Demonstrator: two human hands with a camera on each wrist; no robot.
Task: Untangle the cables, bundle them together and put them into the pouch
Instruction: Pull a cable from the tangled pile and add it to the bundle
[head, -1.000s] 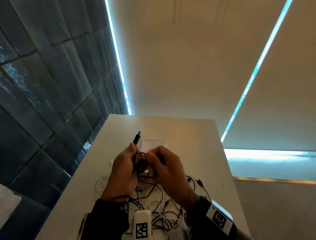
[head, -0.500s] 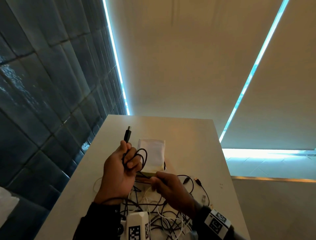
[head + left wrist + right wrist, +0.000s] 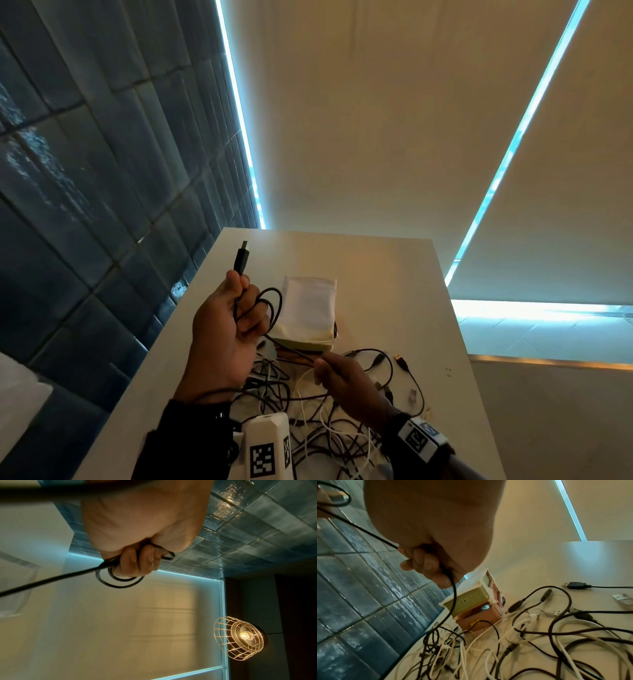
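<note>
1. The left hand (image 3: 226, 329) is raised above the table, fingers curled round a thin black cable (image 3: 270, 308); in the left wrist view two small round loops of it (image 3: 120, 580) hang under the fingertips (image 3: 137, 563)
2. The cable's black plug (image 3: 240, 257) sticks up past the thumb, a slim rectangular body with a short metal tip
3. From the loops the cable runs in a near-straight line down to the right hand (image 3: 346, 380)
4. The right hand is lower, just above the tangle, its fingers (image 3: 426, 563) closed round the same cable (image 3: 452, 601), which passes through the fist and drops in a smooth curve into the heap
5. The tangle (image 3: 308, 418) lies on the near part of the table: round black and white cords, glossy, crossing and looping over each other, some with USB plugs (image 3: 575, 585) lying free at the right edge
6. The pouch (image 3: 310, 305) sits just beyond the heap, near the middle of the table: a flat rectangle of white cloth with a soft, slightly rumpled face
7. It rests on a small boxy block (image 3: 476, 608) with a ribbed yellow-green face and tan sides, seen in the right wrist view
8. The table (image 3: 394, 274) is smooth, pale and matt
9. The wall (image 3: 85, 171) to the left is of glossy dark blue tiles
</note>
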